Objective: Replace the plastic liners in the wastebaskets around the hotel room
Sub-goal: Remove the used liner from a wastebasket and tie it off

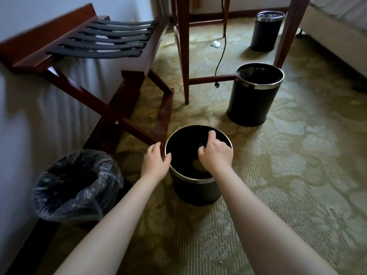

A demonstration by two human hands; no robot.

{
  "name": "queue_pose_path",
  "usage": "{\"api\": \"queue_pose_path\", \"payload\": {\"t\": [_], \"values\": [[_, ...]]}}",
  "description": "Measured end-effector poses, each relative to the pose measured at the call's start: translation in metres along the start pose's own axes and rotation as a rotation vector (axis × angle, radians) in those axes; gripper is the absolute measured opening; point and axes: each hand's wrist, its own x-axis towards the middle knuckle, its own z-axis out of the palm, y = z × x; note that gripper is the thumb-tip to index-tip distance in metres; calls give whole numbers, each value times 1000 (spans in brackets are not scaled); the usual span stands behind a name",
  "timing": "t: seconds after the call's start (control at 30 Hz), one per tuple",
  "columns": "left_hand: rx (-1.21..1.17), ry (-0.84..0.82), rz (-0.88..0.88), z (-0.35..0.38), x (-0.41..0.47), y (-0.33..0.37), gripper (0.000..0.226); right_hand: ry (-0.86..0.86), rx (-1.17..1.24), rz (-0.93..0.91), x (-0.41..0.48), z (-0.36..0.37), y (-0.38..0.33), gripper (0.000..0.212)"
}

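A black round wastebasket (195,190) with a metal rim stands on the carpet right in front of me. My left hand (156,160) rests against the rim's left side, thumb on the rim and fingers loosely arched. My right hand (215,154) reaches over the opening with its fingers curled down, pinching a thin plastic liner (202,144) that shows only as a faint glint against the dark inside. A yellowish patch (196,165) shows low inside the basket.
A second basket (59,197) draped with a clear liner stands at my left by the wall. Two more lined black baskets, one near (250,104) and one far (264,34), stand at the right. Other things here: a wooden luggage rack (111,72), table legs (183,62), a hanging cord (222,52), a bed edge (341,36).
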Motion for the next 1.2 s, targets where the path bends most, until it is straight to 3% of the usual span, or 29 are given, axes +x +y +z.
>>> {"api": "queue_pose_path", "payload": {"t": [0.23, 0.5, 0.73, 0.83, 0.93, 1.03, 1.1, 1.2], "values": [[-64, 392, 226, -79, -26, -53, 29, 23, 237, -220, -4, 12, -110, 41], [103, 467, 105, -158, -53, -181, 15, -219, 225, -696, -65, 82, -221, 48], [184, 347, 179, -166, -82, -250, 7, -158, 6, -974, -88, 124, -222, 51], [166, 271, 210, -167, -91, -264, 27, -172, -90, -966, -87, 130, -215, 56], [193, 203, 224, -165, -99, -270, 49, -168, -133, -1015, -85, 130, -216, 37], [243, 153, 231, -160, -104, -271, 60, -149, -10, -1108, -84, 124, -222, 25], [252, 147, 250, -159, -103, -268, 59, -126, 93, -1044, -80, 113, -228, 20], [218, 95, 225, -162, -93, -260, 36, -171, 274, -828, -68, 99, -233, 18]]}}
